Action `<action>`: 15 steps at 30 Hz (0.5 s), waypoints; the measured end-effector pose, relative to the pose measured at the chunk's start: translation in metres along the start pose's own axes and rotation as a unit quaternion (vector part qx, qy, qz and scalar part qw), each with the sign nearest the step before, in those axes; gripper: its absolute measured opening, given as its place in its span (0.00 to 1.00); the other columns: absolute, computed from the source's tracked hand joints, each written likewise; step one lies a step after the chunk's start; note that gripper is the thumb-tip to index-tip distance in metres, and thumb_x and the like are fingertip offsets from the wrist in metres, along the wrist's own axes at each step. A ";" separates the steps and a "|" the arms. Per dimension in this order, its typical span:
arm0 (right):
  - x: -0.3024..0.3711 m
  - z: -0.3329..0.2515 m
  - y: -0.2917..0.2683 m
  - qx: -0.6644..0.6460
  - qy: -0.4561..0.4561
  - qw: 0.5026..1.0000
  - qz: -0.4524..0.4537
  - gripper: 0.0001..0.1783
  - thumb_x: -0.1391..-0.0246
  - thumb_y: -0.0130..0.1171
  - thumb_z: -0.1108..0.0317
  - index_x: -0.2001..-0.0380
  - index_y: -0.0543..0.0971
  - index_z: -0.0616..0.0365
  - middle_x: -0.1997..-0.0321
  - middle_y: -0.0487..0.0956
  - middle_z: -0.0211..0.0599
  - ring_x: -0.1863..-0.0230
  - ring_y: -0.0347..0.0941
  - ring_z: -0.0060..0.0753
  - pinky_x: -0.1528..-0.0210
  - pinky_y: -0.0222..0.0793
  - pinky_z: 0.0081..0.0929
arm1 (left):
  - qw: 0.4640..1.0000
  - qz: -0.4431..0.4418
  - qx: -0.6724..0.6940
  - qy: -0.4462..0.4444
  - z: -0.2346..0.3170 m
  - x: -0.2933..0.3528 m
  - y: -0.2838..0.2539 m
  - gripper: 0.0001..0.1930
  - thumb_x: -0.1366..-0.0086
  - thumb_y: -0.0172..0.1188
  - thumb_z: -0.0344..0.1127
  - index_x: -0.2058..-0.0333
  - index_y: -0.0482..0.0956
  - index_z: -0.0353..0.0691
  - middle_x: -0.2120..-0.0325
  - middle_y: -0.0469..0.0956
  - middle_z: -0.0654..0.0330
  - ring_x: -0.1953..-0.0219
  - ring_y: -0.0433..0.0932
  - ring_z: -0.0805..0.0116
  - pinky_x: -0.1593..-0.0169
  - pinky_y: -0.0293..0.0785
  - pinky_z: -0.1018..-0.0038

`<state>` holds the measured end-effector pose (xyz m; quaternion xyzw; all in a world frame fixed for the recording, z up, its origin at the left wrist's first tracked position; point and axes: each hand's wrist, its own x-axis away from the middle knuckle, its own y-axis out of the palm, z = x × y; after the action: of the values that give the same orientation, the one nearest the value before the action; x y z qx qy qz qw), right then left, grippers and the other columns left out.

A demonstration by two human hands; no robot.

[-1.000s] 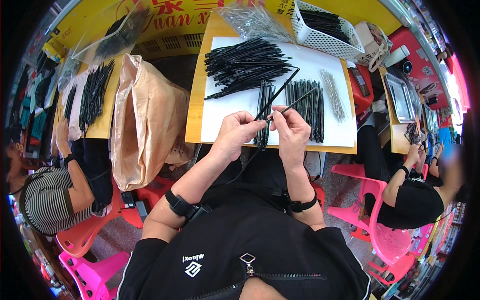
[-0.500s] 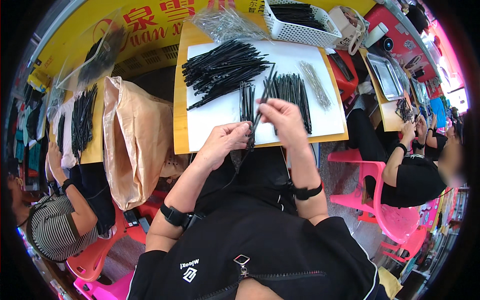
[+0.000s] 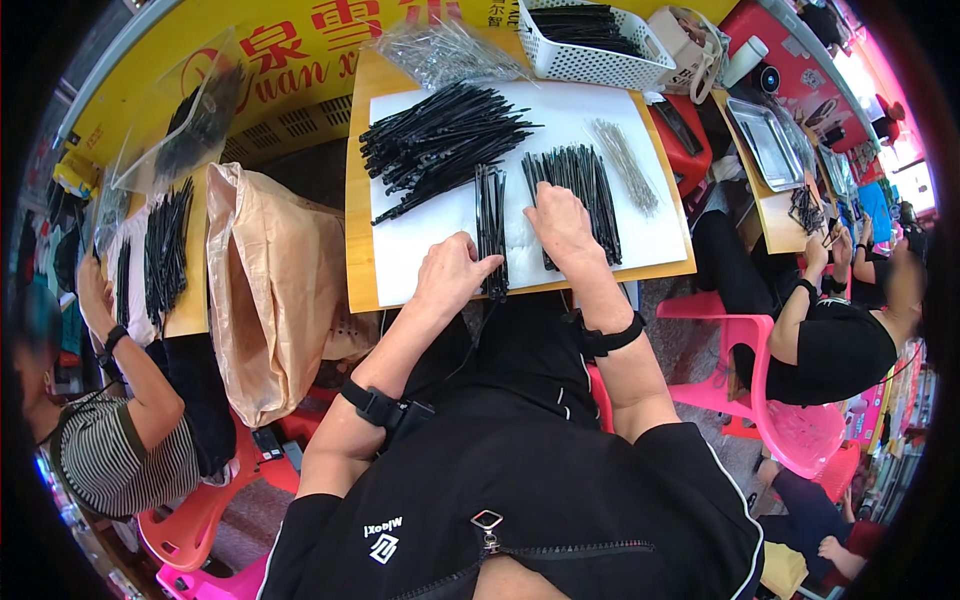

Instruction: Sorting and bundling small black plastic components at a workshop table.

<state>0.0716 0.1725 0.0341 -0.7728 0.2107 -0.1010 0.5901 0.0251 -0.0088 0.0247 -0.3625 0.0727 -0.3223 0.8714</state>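
Observation:
My left hand (image 3: 450, 272) rests at the near left of a narrow row of slim black strips (image 3: 491, 225). Its fingers curl loosely, the thumb stands apart toward the strips, and nothing shows in its grasp. My right hand (image 3: 560, 225) lies over the left edge of a wider row of black strips (image 3: 590, 195), its fingers bent together at their upper part; whatever the fingertips pinch is hidden. Behind the narrow row, a large loose heap of black strips (image 3: 440, 140) covers the white sheet (image 3: 400, 265). Thin pale clear strips (image 3: 625, 165) lie to the right.
At the table's back edge are a clear plastic bag (image 3: 450, 55) and a white perforated basket (image 3: 600, 68) holding black strips. A tan sack (image 3: 265, 290) stands left of the wooden table (image 3: 362, 270). Other people sit at tables on both sides; a pink chair (image 3: 740, 340) is at right.
The black strip held up between my hands is gone from there. My right hand has moved right and down onto the wider row; my left has drawn slightly left and loosened.

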 end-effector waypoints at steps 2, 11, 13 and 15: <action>0.007 -0.002 -0.004 -0.016 -0.012 0.999 0.037 0.12 0.51 0.61 0.66 0.69 0.77 0.67 0.69 0.79 0.55 0.64 0.77 0.54 0.61 0.74 0.41 | 1.000 -0.013 0.003 -0.002 -0.003 -0.002 0.000 0.18 0.49 0.68 0.43 0.78 0.78 0.29 0.84 0.77 0.48 0.80 0.78 0.59 0.71 0.74 0.68; 0.042 -0.024 -0.010 -0.315 0.001 0.949 -0.014 0.14 0.48 0.57 0.65 0.68 0.79 0.69 0.76 0.79 0.52 0.74 0.78 0.45 0.68 0.72 0.32 | 0.985 -0.066 0.127 -0.093 -0.003 -0.002 -0.012 0.10 0.47 0.58 0.33 0.74 0.79 0.28 0.84 0.78 0.56 0.81 0.78 0.72 0.72 0.74 0.77; 0.043 -0.027 -0.009 -0.325 0.009 0.945 -0.036 0.13 0.48 0.57 0.66 0.67 0.80 0.68 0.79 0.78 0.46 0.78 0.75 0.34 0.72 0.70 0.26 | 0.977 -0.070 0.174 -0.105 -0.006 0.000 -0.016 0.11 0.48 0.59 0.34 0.74 0.80 0.29 0.83 0.78 0.52 0.80 0.79 0.68 0.71 0.76 0.75; 0.044 -0.030 -0.009 -0.335 0.018 0.941 -0.056 0.13 0.47 0.57 0.66 0.65 0.80 0.67 0.82 0.77 0.40 0.82 0.73 0.23 0.76 0.68 0.21 | 0.975 -0.070 0.182 -0.102 -0.010 0.003 -0.020 0.10 0.47 0.59 0.33 0.74 0.79 0.29 0.82 0.78 0.54 0.80 0.78 0.71 0.71 0.75 0.76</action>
<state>0.1001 0.1289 0.0468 -0.9343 0.1991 -0.0719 0.2869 0.0140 -0.0265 0.0313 -0.2334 -0.1023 -0.3517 0.9007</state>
